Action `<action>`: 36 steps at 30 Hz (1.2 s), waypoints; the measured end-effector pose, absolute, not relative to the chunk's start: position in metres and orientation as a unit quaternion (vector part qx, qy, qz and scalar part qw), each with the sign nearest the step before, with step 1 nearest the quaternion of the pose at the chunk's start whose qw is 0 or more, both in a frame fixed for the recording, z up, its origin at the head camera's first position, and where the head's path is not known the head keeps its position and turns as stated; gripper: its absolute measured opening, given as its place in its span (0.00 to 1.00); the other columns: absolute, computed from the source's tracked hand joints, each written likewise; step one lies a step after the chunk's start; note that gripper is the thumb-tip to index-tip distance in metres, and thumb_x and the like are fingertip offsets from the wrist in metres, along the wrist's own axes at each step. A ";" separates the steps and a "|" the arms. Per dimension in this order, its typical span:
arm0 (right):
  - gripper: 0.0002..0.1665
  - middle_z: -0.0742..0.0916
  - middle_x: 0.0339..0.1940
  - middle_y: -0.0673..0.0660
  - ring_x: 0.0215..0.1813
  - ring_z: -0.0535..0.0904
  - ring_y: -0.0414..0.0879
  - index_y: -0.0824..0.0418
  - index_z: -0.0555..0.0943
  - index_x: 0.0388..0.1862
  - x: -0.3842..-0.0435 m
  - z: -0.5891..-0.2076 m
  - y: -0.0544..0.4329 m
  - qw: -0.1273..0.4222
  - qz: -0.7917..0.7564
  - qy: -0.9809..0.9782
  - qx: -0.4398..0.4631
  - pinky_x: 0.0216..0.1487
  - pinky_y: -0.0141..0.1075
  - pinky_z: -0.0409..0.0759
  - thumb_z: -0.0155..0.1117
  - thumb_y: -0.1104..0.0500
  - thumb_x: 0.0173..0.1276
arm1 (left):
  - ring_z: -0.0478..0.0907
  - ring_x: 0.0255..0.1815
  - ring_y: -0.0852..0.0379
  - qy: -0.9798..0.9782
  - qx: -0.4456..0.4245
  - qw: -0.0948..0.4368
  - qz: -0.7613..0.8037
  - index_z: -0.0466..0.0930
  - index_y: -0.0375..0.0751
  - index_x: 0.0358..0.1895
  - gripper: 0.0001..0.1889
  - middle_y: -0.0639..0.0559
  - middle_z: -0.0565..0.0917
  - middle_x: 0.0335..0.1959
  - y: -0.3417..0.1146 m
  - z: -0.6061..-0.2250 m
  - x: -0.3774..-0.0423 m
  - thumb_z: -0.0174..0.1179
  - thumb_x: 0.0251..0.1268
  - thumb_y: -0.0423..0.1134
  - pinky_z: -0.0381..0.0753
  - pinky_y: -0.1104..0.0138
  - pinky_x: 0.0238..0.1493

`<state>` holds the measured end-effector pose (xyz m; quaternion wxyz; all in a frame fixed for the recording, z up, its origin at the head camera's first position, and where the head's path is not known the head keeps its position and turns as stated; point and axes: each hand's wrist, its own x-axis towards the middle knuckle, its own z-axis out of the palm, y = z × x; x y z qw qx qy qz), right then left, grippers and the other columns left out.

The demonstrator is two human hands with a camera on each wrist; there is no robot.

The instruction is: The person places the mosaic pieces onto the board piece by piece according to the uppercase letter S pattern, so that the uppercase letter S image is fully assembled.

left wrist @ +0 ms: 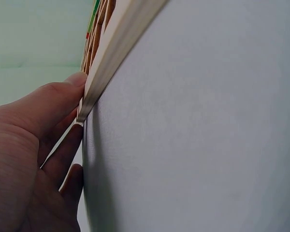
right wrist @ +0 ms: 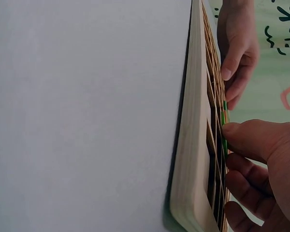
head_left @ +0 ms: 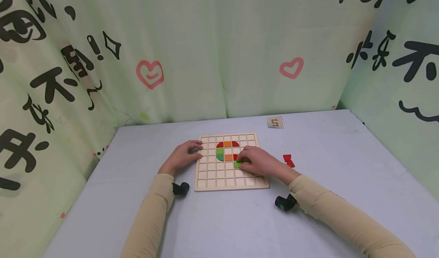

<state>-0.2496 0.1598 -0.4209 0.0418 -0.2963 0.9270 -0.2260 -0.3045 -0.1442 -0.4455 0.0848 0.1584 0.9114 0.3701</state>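
A square wooden grid board (head_left: pixel 211 176) lies on the table, with red, orange and green pieces forming a curved pattern in its upper middle cells. My left hand (head_left: pixel 183 156) rests at the board's left edge; in the left wrist view its thumb (left wrist: pixel 63 96) touches the rim while the lower fingers hang loosely. Over the right half of the board, my right hand (head_left: pixel 258 161) pinches a light green square piece (head_left: pixel 237 165) at the lower end of the pattern. The right wrist view shows the thumb tip (right wrist: pixel 232 131) against green; the index fingertip is hidden.
Two red pieces (head_left: pixel 289 161) lie on the table right of the board. Behind them, near the table's back edge, is a small card (head_left: pixel 275 122) with a printed grid pattern. Pale green curtains (head_left: pixel 219 60) with writing and hearts enclose the back and sides.
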 end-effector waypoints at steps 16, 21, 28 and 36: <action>0.12 0.86 0.44 0.52 0.45 0.79 0.44 0.60 0.86 0.47 -0.248 -0.423 0.159 0.041 -0.228 0.929 -0.287 0.50 0.38 0.83 0.68 0.58 0.67 | 0.61 0.78 0.46 0.909 0.160 0.084 0.375 0.82 0.39 0.57 0.18 0.49 0.74 0.71 -0.142 -0.445 -0.303 0.66 0.66 0.39 0.59 0.52 0.80; 0.12 0.86 0.45 0.52 0.47 0.79 0.45 0.59 0.86 0.48 -0.247 -0.423 0.163 0.047 -0.248 0.928 -0.273 0.51 0.39 0.82 0.68 0.58 0.67 | 0.62 0.78 0.46 0.910 0.162 0.085 0.372 0.82 0.39 0.58 0.18 0.49 0.74 0.71 -0.143 -0.445 -0.304 0.66 0.66 0.40 0.59 0.53 0.80; 0.14 0.84 0.44 0.53 0.46 0.79 0.45 0.61 0.85 0.50 -0.246 -0.419 0.182 0.045 -0.283 0.929 -0.234 0.49 0.39 0.81 0.67 0.57 0.68 | 0.61 0.78 0.46 0.910 0.159 0.087 0.372 0.82 0.39 0.58 0.18 0.49 0.74 0.71 -0.142 -0.444 -0.305 0.66 0.66 0.40 0.58 0.52 0.80; 0.14 0.84 0.44 0.55 0.44 0.78 0.47 0.61 0.84 0.50 -0.243 -0.421 0.225 0.031 -0.279 0.944 -0.176 0.44 0.40 0.80 0.65 0.57 0.70 | 0.61 0.78 0.46 0.910 0.151 0.087 0.376 0.82 0.39 0.57 0.18 0.50 0.74 0.71 -0.143 -0.447 -0.306 0.66 0.66 0.40 0.58 0.52 0.80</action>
